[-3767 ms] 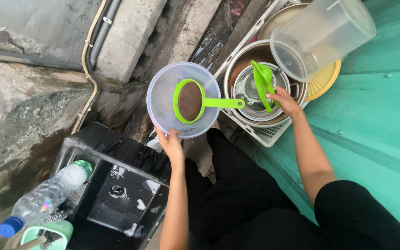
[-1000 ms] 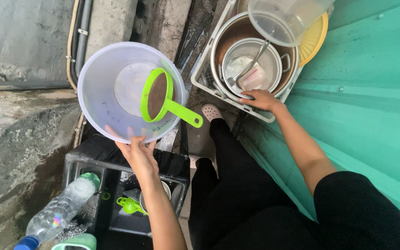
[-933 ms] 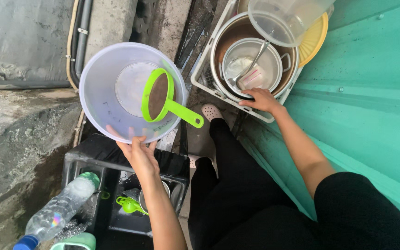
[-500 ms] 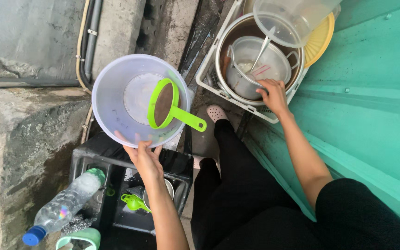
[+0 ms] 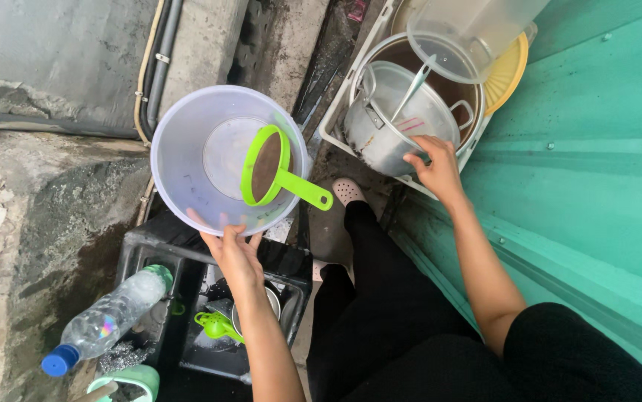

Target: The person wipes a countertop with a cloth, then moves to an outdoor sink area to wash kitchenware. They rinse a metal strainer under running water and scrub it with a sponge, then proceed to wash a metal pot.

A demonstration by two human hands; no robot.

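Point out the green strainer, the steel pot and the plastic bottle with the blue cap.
green strainer (image 5: 265, 165): head view, on its brown mesh.
steel pot (image 5: 392, 119): head view, on its lid.
plastic bottle (image 5: 109, 316): head view, on its clear body.

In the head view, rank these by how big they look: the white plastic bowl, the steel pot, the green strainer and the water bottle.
1. White plastic bowl, held up by the left hand, so nearness may enlarge it.
2. Steel pot, touched by the right hand.
3 and 4. Water bottle and green strainer look alike; not ranked.
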